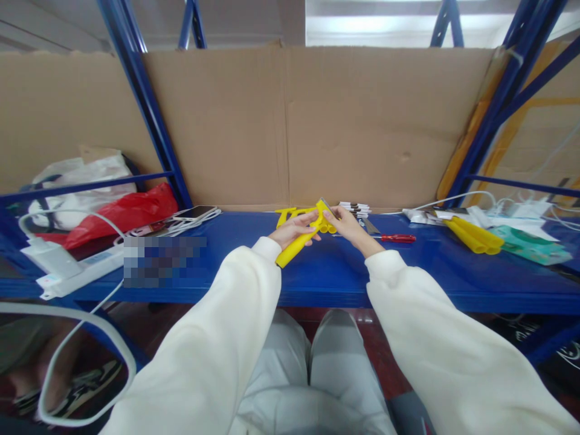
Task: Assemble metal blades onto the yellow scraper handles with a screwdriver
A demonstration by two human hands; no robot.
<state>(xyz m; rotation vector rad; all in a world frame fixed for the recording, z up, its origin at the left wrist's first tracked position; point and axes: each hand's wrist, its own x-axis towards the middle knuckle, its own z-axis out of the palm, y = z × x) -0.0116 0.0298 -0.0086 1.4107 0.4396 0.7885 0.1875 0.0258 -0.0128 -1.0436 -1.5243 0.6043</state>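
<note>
Above the blue shelf, my left hand (296,229) is closed around a yellow scraper (296,248), whose thick round handle slants down to the left. My right hand (347,223) pinches the scraper's head at its upper end, where a thin metallic edge shows; the fingers partly hide this spot. Just behind my hands lie several yellow scraper parts (285,216), and yellow tube ends (328,228) show below the head. To the right of my right hand are a flat grey metal piece (371,227) and a red-handled tool (399,238), perhaps a screwdriver.
Small black-and-white pieces (356,209) are stacked near the cardboard wall (385,127). Yellow tubes (473,234) and a green packet (530,244) lie at right. Left are a phone (197,212), a white power strip (84,269) with cables and a red bag (122,211). Blue posts frame the shelf.
</note>
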